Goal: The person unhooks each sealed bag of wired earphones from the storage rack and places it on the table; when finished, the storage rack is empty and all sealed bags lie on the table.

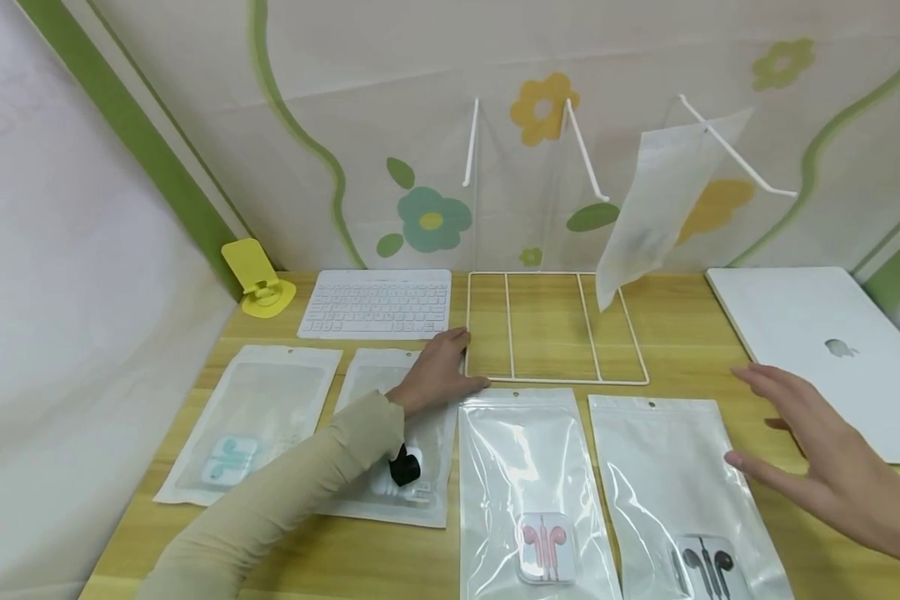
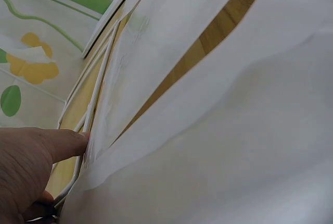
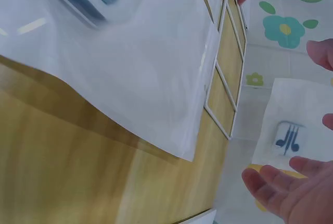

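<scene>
My left hand (image 1: 437, 371) grips the left front corner of a white wire display rack (image 1: 555, 381); its thumb (image 2: 70, 146) lies along the front rail. Below that sleeve, a zip bag (image 1: 431, 417) holding a white and black item is partly covered. To its right lies a bag (image 1: 495, 450) with pink earphones (image 1: 546, 547). My right hand (image 1: 832, 458) hovers with spread fingers beside a bag (image 1: 660, 458) of black earphones (image 1: 712, 567), holding nothing. From the rack's right hook (image 1: 750, 169) hangs another bag (image 1: 663, 192), with dark earphones (image 3: 287, 139) showing in the right wrist view.
At far left lies a bag (image 1: 270, 392) with mint earphones (image 1: 230, 460). Behind it are a white keyboard (image 1: 378, 304) and a yellow phone stand (image 1: 258, 279). A closed silver laptop (image 1: 817, 333) lies at the right. Two bare hooks (image 1: 472, 142) stick out above the rack's base.
</scene>
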Demonstrator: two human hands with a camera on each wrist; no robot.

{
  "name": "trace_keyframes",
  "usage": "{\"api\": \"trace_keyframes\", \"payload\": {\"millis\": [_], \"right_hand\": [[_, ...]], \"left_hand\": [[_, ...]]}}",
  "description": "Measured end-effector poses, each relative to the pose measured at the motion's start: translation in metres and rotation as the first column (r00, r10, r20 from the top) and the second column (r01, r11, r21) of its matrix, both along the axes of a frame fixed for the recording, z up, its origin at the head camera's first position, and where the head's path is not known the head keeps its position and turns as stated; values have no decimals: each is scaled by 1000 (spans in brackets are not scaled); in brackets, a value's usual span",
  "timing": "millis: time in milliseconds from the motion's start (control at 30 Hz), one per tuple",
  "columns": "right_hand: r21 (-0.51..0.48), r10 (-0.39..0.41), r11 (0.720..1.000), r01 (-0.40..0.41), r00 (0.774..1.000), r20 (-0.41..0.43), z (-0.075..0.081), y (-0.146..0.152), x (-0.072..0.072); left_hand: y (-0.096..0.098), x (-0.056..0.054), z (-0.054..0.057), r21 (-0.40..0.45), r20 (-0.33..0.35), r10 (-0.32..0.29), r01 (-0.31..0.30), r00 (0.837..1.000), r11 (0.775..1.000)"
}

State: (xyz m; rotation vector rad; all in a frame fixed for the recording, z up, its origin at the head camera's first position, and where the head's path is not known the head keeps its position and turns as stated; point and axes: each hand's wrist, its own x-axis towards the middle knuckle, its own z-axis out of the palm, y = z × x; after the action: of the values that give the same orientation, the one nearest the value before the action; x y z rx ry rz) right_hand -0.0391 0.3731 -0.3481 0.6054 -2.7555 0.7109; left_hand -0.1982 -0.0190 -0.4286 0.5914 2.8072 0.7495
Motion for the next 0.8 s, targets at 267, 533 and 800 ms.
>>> {"api": "trace_keyframes", "payload": {"millis": [267,533,800], "right_hand": [[-204,15,979,-29,998,-69,6,-6,-49],[-822,104,569,-39,994,25,18,-8,-102],[-881,77,471,-31,997,6,22,5,-154]], "left_hand": [[0,-1,0,-12,-23,-21,21,1000,1000],[-1,-1,0,-12,-5,-16,16,1000,1000],[1,-1,-1,2,-5,-13,13,1000,1000]]}}
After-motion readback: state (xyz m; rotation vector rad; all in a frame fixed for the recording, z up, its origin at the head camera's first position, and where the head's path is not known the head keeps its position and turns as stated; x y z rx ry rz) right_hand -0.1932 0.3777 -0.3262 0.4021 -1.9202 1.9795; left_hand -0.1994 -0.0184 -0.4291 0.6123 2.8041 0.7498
